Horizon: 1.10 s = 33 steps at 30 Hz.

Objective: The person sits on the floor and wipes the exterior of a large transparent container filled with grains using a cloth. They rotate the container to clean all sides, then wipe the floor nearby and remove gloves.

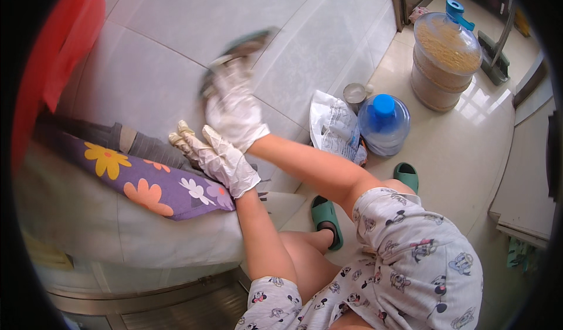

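My right hand (233,99), in a white disposable glove, presses a blurred dark cloth or pad (246,44) against the grey tiled wall (145,62). Its fingers are partly hidden by motion blur. Just below it my left hand (220,158), gloved too, rests with fingers spread at the edge of a purple flower-print cloth (151,191) and some dark grey ribbed fabric (149,147). Whether the left fingers press on that fabric is not plain.
Red plastic (66,44) hangs at the upper left. On the floor to the right are a white printed bag (334,125), an open tin (354,93), a clear bottle with a blue cap (383,125) and a large jug of yellowish grains (446,62). A dustpan (495,62) stands behind.
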Available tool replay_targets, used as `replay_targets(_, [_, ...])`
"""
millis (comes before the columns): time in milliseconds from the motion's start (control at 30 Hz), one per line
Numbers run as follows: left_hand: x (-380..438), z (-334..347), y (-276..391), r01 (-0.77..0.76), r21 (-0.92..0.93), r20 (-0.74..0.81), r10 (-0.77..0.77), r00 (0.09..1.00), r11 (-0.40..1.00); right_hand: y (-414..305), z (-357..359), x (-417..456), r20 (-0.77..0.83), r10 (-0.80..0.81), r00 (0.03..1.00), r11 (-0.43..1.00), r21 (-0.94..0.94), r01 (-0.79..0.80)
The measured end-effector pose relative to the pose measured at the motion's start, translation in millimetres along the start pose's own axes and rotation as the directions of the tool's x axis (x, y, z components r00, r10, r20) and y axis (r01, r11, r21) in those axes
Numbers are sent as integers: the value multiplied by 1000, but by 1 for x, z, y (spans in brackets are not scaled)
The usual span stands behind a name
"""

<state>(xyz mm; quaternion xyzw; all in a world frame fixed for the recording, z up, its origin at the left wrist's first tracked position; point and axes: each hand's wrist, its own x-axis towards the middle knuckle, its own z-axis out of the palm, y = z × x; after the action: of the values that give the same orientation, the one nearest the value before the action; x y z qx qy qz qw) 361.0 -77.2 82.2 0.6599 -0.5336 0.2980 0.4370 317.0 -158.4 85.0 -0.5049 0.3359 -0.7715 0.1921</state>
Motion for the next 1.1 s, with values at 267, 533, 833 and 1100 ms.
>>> replay_targets(267, [0, -1, 8, -27, 15, -1, 27, 1000, 1000, 140, -47, 25, 253, 395, 883, 284, -948, 144])
replay_targets(533, [4, 13, 39, 162, -264, -48, -181, 982, 951, 129, -32, 76, -143, -105, 984, 887, -460, 28])
replay_targets(833, [-2, -2, 43, 275, -489, 84, -270, 959, 827, -12, -33, 40, 476, -500, 723, 840, 63, 539])
replay_targets(1100, [-43, -74, 119, 159, -857, 358, 344, 868, 490, -3, -141, 95, 233, 308, 922, 874, 314, -371])
